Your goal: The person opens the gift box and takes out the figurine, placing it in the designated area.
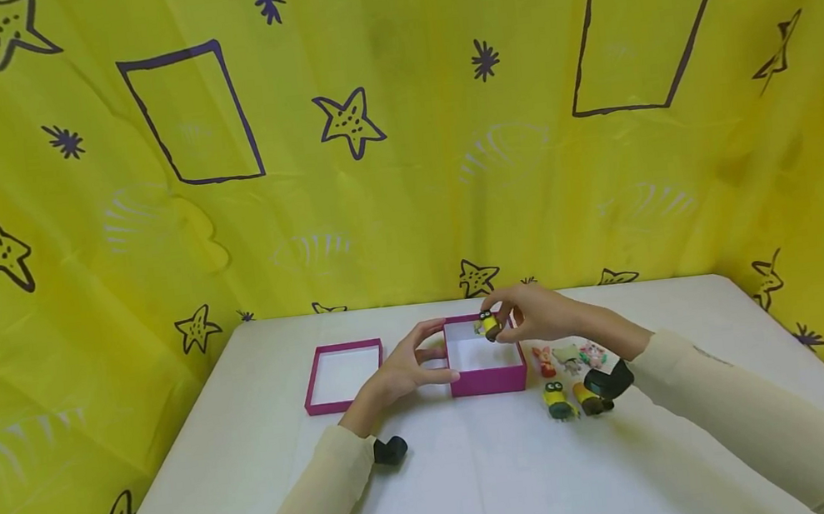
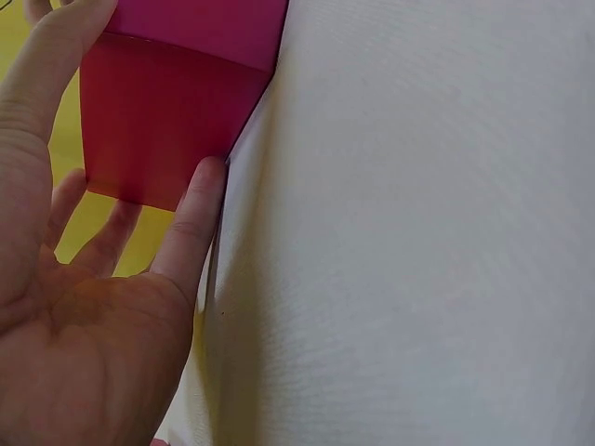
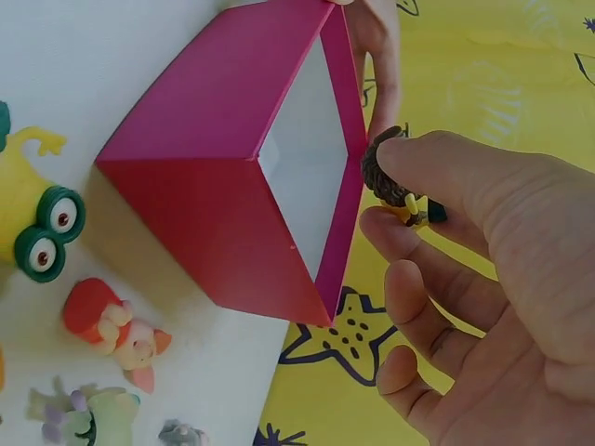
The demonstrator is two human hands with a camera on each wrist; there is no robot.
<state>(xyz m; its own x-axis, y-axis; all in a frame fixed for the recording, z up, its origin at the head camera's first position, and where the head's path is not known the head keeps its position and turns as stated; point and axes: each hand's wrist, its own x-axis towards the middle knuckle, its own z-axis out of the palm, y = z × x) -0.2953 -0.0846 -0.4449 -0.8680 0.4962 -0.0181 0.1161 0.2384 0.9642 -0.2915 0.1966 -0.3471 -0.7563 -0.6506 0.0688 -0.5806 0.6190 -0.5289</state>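
My right hand (image 1: 544,312) pinches a small yellow minion figurine (image 1: 491,328) between thumb and fingers, over the open pink box (image 1: 489,381). In the right wrist view the held figurine (image 3: 390,177) shows a rough brown part under the thumb, and it is beside the box rim. At the box's left side, my left hand (image 1: 403,367) holds it, thumb on the near corner and a finger at the far one. From the left wrist, one fingertip (image 2: 206,177) touches the box's red side (image 2: 158,121) low by the table.
A pink-rimmed lid (image 1: 345,375) lies with its white inside up, left of the left hand. Right of the box are a piglet figurine (image 1: 544,361), other small figurines (image 1: 568,359) and two minion figurines (image 1: 559,402). Behind the white table (image 1: 443,480) hangs a yellow curtain (image 1: 406,199).
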